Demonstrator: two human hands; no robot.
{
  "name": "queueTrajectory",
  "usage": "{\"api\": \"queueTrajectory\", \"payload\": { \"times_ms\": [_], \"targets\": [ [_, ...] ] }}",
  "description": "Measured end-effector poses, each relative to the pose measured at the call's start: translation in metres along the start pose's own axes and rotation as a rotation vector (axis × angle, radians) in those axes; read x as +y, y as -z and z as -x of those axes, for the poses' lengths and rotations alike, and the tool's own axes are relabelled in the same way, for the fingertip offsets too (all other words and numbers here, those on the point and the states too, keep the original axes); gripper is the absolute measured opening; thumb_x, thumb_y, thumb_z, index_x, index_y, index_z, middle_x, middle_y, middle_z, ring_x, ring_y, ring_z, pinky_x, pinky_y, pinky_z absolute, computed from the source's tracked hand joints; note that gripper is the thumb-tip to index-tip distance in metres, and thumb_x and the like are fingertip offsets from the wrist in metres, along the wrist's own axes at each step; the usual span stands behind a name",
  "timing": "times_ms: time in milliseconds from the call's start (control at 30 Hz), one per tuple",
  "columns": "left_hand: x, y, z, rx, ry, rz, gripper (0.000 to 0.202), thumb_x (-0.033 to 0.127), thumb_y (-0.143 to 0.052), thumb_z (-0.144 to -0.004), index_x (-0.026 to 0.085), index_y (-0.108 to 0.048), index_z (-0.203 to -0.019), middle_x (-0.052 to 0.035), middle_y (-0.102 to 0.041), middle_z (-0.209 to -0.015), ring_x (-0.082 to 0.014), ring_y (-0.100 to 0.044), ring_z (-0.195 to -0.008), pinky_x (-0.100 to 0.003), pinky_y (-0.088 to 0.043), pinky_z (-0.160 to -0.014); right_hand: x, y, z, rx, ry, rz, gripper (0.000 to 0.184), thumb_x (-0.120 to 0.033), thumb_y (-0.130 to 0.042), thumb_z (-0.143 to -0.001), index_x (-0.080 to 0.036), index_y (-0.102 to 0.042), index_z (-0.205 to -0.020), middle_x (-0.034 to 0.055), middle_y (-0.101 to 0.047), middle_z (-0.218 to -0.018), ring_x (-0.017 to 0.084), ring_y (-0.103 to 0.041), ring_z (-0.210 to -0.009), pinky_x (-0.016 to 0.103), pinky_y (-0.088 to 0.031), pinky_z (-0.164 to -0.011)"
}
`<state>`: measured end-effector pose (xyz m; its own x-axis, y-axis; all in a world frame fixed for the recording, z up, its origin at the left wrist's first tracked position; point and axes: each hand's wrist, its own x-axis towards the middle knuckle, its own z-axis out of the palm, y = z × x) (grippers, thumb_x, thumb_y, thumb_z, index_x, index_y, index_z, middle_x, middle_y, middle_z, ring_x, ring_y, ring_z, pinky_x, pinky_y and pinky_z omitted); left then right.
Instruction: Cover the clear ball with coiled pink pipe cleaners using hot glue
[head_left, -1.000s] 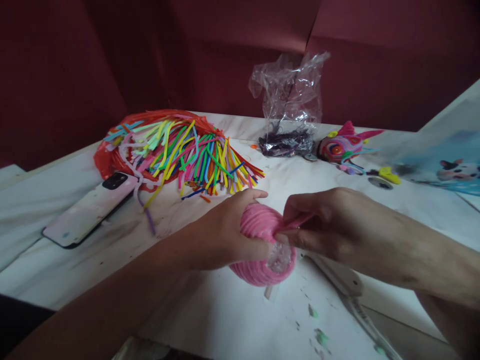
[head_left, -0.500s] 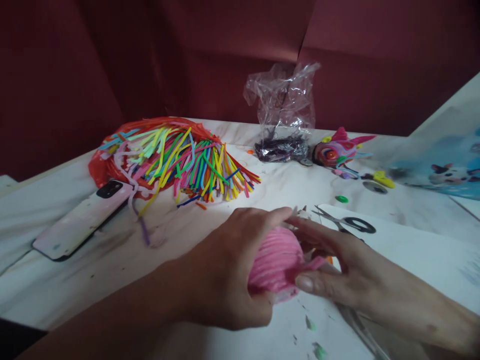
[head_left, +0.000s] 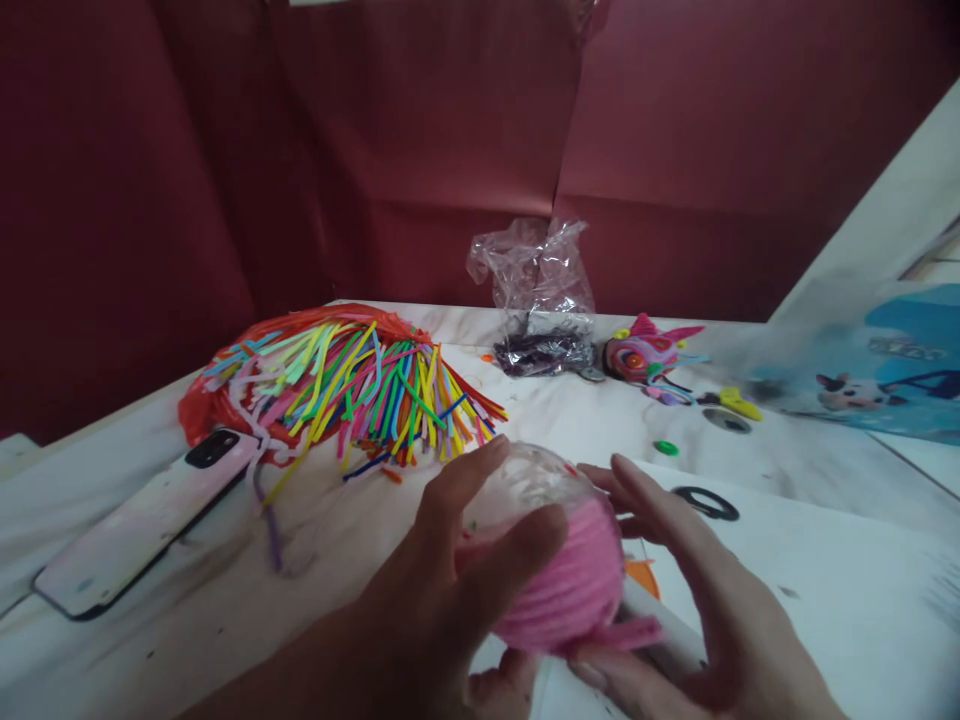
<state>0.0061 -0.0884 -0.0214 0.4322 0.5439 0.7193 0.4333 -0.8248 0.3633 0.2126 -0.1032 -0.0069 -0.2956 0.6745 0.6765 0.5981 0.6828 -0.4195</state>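
A clear, rounded plastic piece (head_left: 536, 480) is partly wrapped in coils of pink pipe cleaner (head_left: 574, 575). It is tilted, its bare clear part facing up and away. My left hand (head_left: 450, 590) is closed around its left side, with the thumb across the front. On the other side, my right hand (head_left: 712, 610) curves round it, fingertips at the upper right edge and thumb low, beside a short loose pink end that sticks out to the right. Whether that thumb presses on the loose end cannot be made out. Behind the right hand shows a black scissor handle (head_left: 706, 503).
A red bag (head_left: 196, 412) spills many-coloured pipe cleaners (head_left: 390, 395). A phone (head_left: 146, 525) lies at left. Behind are a clear plastic bag (head_left: 536, 280) with dark contents and a pink fish-like figure (head_left: 641, 355). White paper (head_left: 840, 570) and a blue printed package (head_left: 900, 380) lie right.
The wrapped piece has turned, so its clear part now shows at the top. Both hands have shifted lower, and the left thumb has come over the front. The camera view has tilted up.
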Motion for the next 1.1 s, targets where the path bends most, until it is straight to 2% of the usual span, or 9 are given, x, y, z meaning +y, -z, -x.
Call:
{"api": "queueTrajectory", "payload": {
  "times_ms": [167, 300, 433, 500, 567, 633, 733, 900, 1100],
  "targets": [
    [0.008, -0.009, -0.003, 0.116, 0.244, 0.134, 0.095, 0.007, -0.069, -0.06, 0.04, -0.03, -0.14, -0.0047, -0.04, -0.143, -0.0356, -0.043, -0.128, -0.047, -0.037, -0.106, 0.006, 0.003, 0.001, -0.015, -0.029, -0.056, 0.077, -0.056, -0.059, -0.085, -0.025, -0.028, -0.147, 0.011, -0.054, -0.125, 0.027, -0.061, -0.101, 0.035, -0.054, -0.085],
    [-0.002, -0.011, -0.003, 0.127, 0.42, 0.406, 0.093, 0.013, -0.071, -0.06, 0.037, -0.03, -0.14, -0.0036, -0.048, -0.139, -0.0322, -0.046, -0.126, -0.043, -0.034, -0.108, 0.01, 0.005, 0.001, -0.028, -0.052, -0.129, 0.081, -0.061, -0.061, -0.081, -0.026, -0.028, -0.147, 0.0103, -0.053, -0.128, 0.028, -0.058, -0.109, 0.034, -0.053, -0.088],
    [-0.01, -0.005, -0.008, 0.101, 0.533, 0.695, 0.086, 0.009, -0.071, -0.06, 0.03, -0.036, -0.136, -0.0051, -0.054, -0.132, -0.0295, -0.052, -0.12, -0.038, -0.04, -0.102, 0.01, 0.004, 0.001, -0.024, -0.052, -0.185, 0.077, -0.058, -0.061, -0.083, -0.029, -0.028, -0.146, 0.0087, -0.045, -0.138, 0.03, -0.05, -0.122, 0.039, -0.046, -0.101],
    [-0.008, -0.002, -0.014, 0.162, 0.623, 0.843, 0.078, 0.013, -0.072, -0.063, 0.028, -0.04, -0.132, -0.0055, -0.058, -0.126, -0.0274, -0.055, -0.115, -0.036, -0.043, -0.098, 0.009, 0.003, 0.0, -0.028, -0.052, -0.187, 0.076, -0.056, -0.06, -0.084, -0.03, -0.026, -0.147, 0.0074, -0.041, -0.142, 0.029, -0.045, -0.127, 0.04, -0.041, -0.106],
    [-0.005, -0.001, -0.019, 0.218, 0.686, 0.969, 0.073, 0.016, -0.075, -0.061, 0.026, -0.046, -0.127, -0.0052, -0.064, -0.112, -0.0249, -0.062, -0.098, -0.033, -0.049, -0.085, 0.007, 0.002, 0.0, -0.046, -0.05, -0.168, 0.078, -0.054, -0.061, -0.085, -0.031, -0.022, -0.148, 0.0065, -0.036, -0.146, 0.03, -0.039, -0.132, 0.04, -0.037, -0.109],
    [-0.003, -0.002, -0.021, 0.273, 0.737, 1.064, 0.069, 0.019, -0.079, -0.056, 0.024, -0.051, -0.12, -0.0048, -0.066, -0.105, -0.0241, -0.064, -0.091, -0.032, -0.05, -0.078, 0.005, -0.001, 0.001, -0.074, -0.04, -0.134, 0.081, -0.051, -0.062, -0.085, -0.029, -0.018, -0.15, 0.0066, -0.03, -0.149, 0.031, -0.033, -0.134, 0.042, -0.035, -0.111],
    [-0.001, -0.007, -0.02, 0.32, 0.779, 1.223, 0.067, 0.026, -0.083, -0.052, 0.022, -0.054, -0.112, -0.0047, -0.066, -0.104, -0.0257, -0.063, -0.095, -0.036, -0.048, -0.085, 0.001, -0.004, 0.001, -0.08, -0.034, -0.086, 0.087, -0.048, -0.063, -0.084, -0.026, -0.013, -0.151, 0.0081, -0.022, -0.152, 0.033, -0.028, -0.137, 0.045, -0.032, -0.112],
    [-0.003, -0.011, -0.018, 0.174, 0.845, 1.34, 0.072, 0.027, -0.082, -0.054, 0.019, -0.051, -0.119, -0.0051, -0.069, -0.095, -0.0259, -0.064, -0.091, -0.039, -0.047, -0.085, 0.002, -0.006, 0.001, -0.121, -0.034, -0.07, 0.089, -0.041, -0.066, -0.082, -0.026, -0.012, -0.151, 0.0079, -0.026, -0.151, 0.031, -0.033, -0.135, 0.04, -0.034, -0.111],
    [-0.005, -0.004, -0.022, -0.007, 0.831, 1.381, 0.065, 0.026, -0.075, -0.06, 0.015, -0.053, -0.121, -0.0116, -0.066, -0.107, -0.0322, -0.059, -0.104, -0.041, -0.046, -0.086, 0.011, -0.008, 0.002, -0.192, -0.114, -0.254, 0.082, -0.042, -0.066, -0.083, -0.03, -0.017, -0.148, 0.0047, -0.03, -0.148, 0.025, -0.037, -0.133, 0.031, -0.039, -0.108]
  ]
}}
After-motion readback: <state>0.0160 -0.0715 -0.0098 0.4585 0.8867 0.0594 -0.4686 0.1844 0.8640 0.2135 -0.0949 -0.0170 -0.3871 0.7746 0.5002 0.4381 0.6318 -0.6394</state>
